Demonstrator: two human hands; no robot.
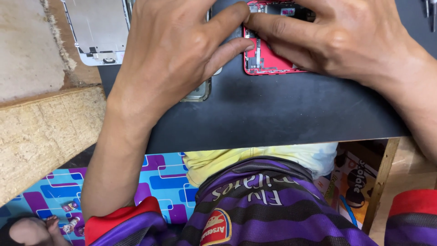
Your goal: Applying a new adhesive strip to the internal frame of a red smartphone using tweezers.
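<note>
An opened red phone body (268,64) lies on a black mat (273,114), its inner parts exposed. My left hand (173,50) rests over the mat with fingertips pressing on the phone's left edge. My right hand (337,36) covers the phone's upper right part, its fingers meeting the left fingertips over the inner parts. Whether either hand pinches a small part is hidden. A clear-edged phone piece (200,93) peeks out from under my left hand.
A white phone screen panel (98,32) lies face down at the top left. A rough wooden plank (45,132) borders the mat on the left. Metal tools (430,11) show at the top right. Below are a patterned floor mat (159,177) and a box (353,182).
</note>
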